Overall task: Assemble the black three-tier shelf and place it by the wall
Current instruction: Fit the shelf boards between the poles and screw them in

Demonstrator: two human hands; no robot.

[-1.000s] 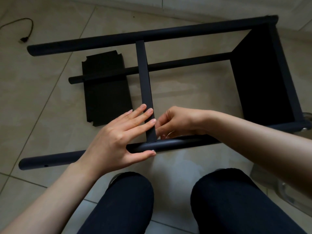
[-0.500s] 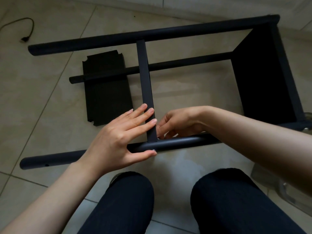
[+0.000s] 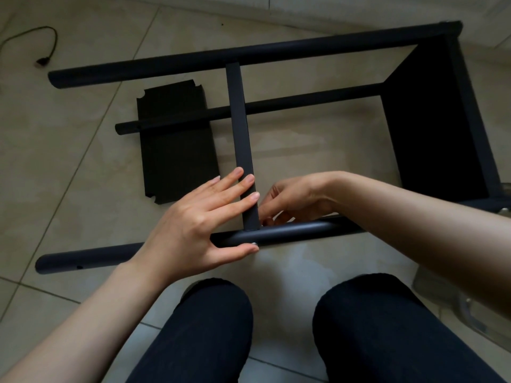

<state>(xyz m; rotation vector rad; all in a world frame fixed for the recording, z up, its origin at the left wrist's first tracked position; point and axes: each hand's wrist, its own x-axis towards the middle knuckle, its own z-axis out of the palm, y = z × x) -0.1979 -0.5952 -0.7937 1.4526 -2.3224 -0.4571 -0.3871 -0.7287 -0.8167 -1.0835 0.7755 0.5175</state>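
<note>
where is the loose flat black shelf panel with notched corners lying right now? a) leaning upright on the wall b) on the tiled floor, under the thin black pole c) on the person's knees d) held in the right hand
b: the flat black shelf panel with notched corners lies flat on the tiled floor, with the thin black pole crossing over its upper part.

Dim, soft indoor light; brighter toward top edge. Faint sheen on floor tiles (image 3: 304, 150). Black shelf panel (image 3: 431, 128) loses detail in shadow. Wide-angle bending at edges; corners soft.
</note>
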